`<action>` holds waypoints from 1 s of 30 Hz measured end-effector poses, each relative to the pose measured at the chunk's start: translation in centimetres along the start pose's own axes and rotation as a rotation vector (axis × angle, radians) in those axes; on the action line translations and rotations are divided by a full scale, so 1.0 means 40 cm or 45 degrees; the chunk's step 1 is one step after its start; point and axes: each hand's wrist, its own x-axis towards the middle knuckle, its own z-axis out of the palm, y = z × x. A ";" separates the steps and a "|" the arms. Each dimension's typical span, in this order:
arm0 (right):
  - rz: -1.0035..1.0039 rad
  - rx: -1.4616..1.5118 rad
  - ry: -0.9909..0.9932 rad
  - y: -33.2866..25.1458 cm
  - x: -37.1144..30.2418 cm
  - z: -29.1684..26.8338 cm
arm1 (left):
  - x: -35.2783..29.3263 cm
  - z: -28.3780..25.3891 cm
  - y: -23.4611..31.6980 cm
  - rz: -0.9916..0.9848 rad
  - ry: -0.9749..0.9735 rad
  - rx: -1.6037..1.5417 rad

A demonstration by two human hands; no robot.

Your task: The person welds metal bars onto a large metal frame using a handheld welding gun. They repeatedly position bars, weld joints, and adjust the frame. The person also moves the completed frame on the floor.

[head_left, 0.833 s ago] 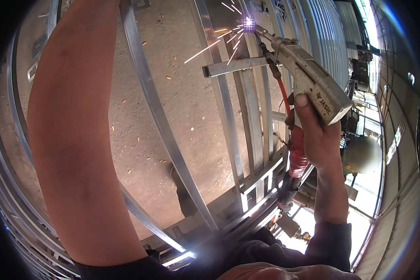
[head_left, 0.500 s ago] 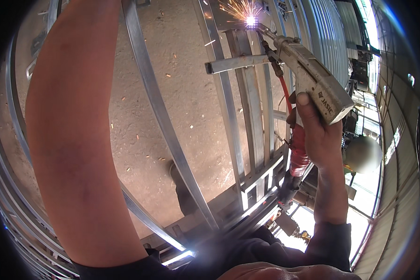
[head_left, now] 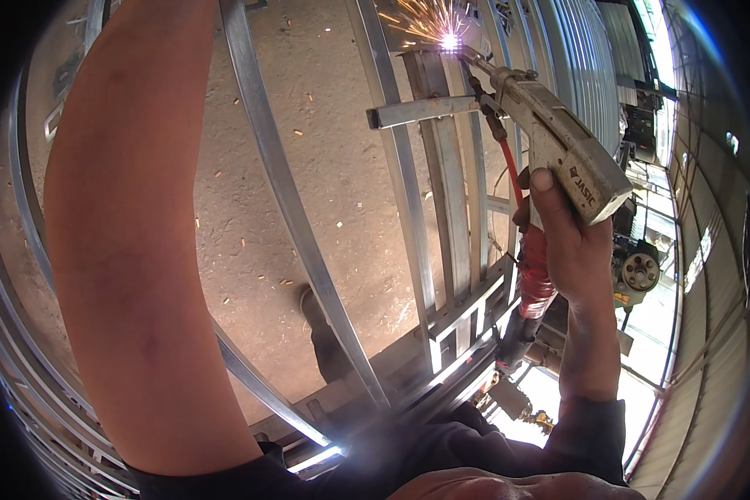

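A welding gun (head_left: 575, 142) with a pale, scuffed body slants across the upper right, its nozzle pointing up and left to a bright welding arc (head_left: 450, 43) that throws orange sparks. Your right hand (head_left: 577, 250) is closed around its handle, thumb pressed along the near side just below the body. The handle's red wrapping (head_left: 536, 267) runs down beneath your palm. The gun looks rigid and fairly heavy, likely nose-weighted; the wrapped handle seems the place to hold, well away from the hot tip. A thin red hose (head_left: 509, 162) beside it looks flexible.

Near the nozzle, a short square tube (head_left: 433, 110) crosses long steel bars (head_left: 285, 192). Your left forearm (head_left: 129, 250) reaches past the upper edge; its hand is out of sight, so its grip cannot be told. Beneath lies a dusty floor (head_left: 342, 175).
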 end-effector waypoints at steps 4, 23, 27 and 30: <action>0.004 0.000 0.020 -0.007 -0.003 -0.001 | 0.000 -0.003 0.004 -0.006 -0.004 -0.004; 0.087 0.092 0.173 -0.050 -0.062 -0.063 | -0.022 -0.040 0.035 -0.027 -0.007 -0.072; 0.119 0.143 0.164 -0.052 -0.025 -0.043 | -0.007 -0.012 0.020 -0.021 0.052 -0.041; 0.009 0.203 0.085 -0.034 0.003 -0.021 | -0.011 -0.003 0.021 0.018 0.089 -0.058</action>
